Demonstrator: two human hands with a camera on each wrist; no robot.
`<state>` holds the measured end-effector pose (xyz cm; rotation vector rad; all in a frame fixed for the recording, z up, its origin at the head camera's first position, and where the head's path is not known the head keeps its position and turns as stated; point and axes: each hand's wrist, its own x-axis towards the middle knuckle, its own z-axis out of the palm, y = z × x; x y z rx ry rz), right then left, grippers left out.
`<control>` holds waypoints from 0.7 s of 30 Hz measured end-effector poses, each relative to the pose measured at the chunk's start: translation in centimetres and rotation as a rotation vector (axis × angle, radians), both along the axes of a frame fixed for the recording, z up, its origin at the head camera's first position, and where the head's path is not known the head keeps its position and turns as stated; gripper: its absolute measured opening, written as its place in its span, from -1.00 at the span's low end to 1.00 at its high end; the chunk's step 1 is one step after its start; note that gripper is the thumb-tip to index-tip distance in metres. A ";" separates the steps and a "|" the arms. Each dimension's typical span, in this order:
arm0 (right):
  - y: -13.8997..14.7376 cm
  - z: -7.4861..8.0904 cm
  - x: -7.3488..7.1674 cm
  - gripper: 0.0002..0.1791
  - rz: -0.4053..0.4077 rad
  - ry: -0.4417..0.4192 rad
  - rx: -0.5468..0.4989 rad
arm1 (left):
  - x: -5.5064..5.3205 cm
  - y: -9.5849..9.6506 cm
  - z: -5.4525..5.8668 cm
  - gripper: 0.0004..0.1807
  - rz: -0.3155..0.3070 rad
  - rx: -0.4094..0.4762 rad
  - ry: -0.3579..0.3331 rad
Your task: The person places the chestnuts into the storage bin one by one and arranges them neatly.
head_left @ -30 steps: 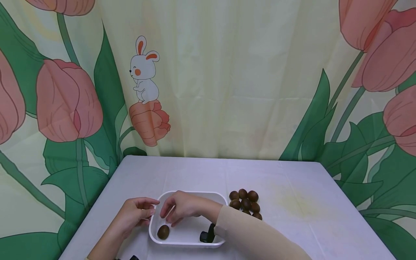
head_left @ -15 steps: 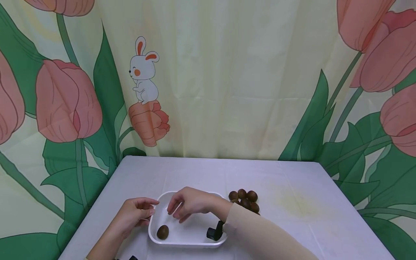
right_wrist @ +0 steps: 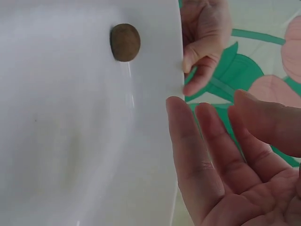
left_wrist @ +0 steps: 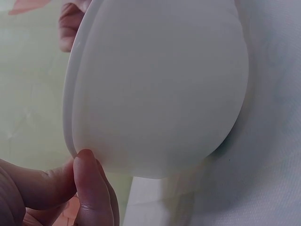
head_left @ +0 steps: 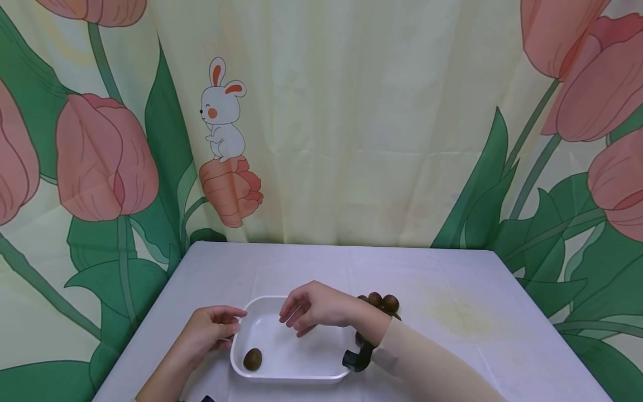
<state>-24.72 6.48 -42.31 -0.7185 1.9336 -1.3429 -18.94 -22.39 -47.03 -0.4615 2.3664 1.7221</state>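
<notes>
Since the earlier frames, the person's right hand has drawn up and to the right, from near the left end of a shallow white rounded-rectangular tray to over its far middle; the left hand and the tray have kept their places. The right hand's fingers are loosely bent, with gaps between them and the thumb apart, as the right wrist view shows. The left hand pinches the tray's left rim between thumb and fingers.

Inside the tray, a single smooth brown roundish nut lies in the near left corner, on the same spot as before and well apart from the right hand. A black curved piece hangs under the right wrist, by the cuff of a beige long sleeve. Just beyond the tray's right side, a cluster of similar dark-brown round nuts sits close together, partly hidden by the right wrist.

Everything rests on a table with a white cloth, which bears a faint yellowish patch toward the right. Behind it hangs a pale yellow fabric curtain, printed with large pink tulips, green leaves and a white rabbit on an orange carrot.
</notes>
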 end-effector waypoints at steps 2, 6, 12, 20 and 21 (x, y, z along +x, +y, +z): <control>0.7 0.2 0.2 -0.66 -0.014 -0.006 -0.019 | 0.0 0.0 0.0 -0.67 -0.002 -0.001 0.002; 2.2 0.7 0.3 -0.65 -0.040 -0.002 -0.042 | 0.1 -0.1 -0.1 -0.67 -0.002 0.007 0.005; 4.3 1.4 0.6 -0.67 -0.075 -0.001 -0.049 | 0.2 -0.1 0.0 -0.69 0.001 0.012 0.005; 6.7 1.5 1.0 -0.66 -0.135 0.032 -0.048 | 0.2 0.1 0.2 -0.69 0.005 -0.002 -0.001; 7.0 1.5 1.0 -0.66 -0.142 0.040 -0.052 | 0.2 0.1 0.2 -0.69 0.006 -0.002 -0.003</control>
